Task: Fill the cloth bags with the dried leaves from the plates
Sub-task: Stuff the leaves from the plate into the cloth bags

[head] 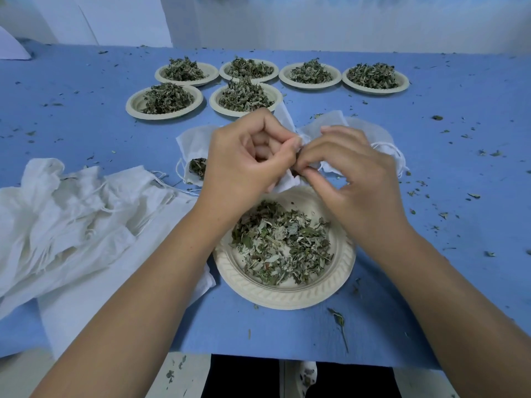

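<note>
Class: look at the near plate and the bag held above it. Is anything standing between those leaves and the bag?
Nothing visible does. The left hand and right hand hold the bag over the far rim of the near plate, and the leaves lie uncovered just below. The fingers hide the bag's mouth.

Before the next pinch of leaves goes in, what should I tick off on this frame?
1. Bag over plate: ok; left hand and right hand both pinch the cloth bag above the near plate.
2. Bag mouth open: cannot tell; fingers hide it.
3. Leaves on that plate: ok; dried leaves cover its middle.
4. Further supply: ok; six heaped plates stand behind.
5. Spare bags: ok; pile of empty bags lies to the left.
6. Spillage: not ok; leaf bits litter the blue table.
</note>
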### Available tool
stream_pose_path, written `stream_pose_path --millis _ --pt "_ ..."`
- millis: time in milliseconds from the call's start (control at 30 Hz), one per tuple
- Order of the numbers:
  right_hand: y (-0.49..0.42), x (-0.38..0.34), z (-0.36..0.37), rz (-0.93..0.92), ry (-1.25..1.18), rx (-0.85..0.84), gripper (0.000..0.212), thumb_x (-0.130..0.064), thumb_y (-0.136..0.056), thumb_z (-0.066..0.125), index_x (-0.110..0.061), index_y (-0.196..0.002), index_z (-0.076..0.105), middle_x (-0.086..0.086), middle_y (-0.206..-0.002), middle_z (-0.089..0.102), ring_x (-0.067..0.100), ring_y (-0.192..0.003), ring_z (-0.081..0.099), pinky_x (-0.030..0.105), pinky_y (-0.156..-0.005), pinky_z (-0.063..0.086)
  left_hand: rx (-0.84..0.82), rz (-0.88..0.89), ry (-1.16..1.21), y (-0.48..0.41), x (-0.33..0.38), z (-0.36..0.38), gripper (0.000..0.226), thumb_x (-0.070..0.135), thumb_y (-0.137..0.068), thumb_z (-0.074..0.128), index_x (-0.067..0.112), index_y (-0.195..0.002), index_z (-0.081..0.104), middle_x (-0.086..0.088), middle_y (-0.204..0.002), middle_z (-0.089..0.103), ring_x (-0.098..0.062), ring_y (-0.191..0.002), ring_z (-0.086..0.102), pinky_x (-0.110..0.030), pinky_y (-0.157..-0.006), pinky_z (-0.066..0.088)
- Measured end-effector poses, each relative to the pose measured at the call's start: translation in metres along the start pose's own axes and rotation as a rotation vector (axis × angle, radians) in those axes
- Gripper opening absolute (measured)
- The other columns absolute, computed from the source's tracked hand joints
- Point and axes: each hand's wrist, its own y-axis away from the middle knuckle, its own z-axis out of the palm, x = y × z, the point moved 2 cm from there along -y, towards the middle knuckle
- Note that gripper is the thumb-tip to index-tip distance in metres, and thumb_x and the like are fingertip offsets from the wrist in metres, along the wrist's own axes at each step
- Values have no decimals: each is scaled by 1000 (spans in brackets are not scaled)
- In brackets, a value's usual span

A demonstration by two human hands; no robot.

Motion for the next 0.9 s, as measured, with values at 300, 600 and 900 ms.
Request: stream_pose_path --millis 300,600,900 --pt "-2 2 -13 30 -66 -33 25 -4 -83 44 -3 -91 68 1 -93 69 14 -89 62 43 -104 35 99 -57 14 -3 -2 -4 20 5 -90 66 14 -75 58 2 -50 56 -6 -34 46 -17 -39 38" --pt "-5 6 -15 148 -241 -206 18 -7 -86 52 -11 -91 69 -4 -93 68 13 -92 62 41 -98 41 67 -98 24 -3 -2 -3 18 2 -90 66 11 -75 59 8 -51 58 -5 -34 45 -15 -39 37" --pt "10 6 -1 496 -431 -961 19 -28 -88 65 -15 -76 73 -1 -73 71 21 -72 67 41 -74 56 226 -153 28 -7 -2 -9 17 2 -91 64 6 -76 58 10 -46 52 -6 -32 41 -17 -37 34"
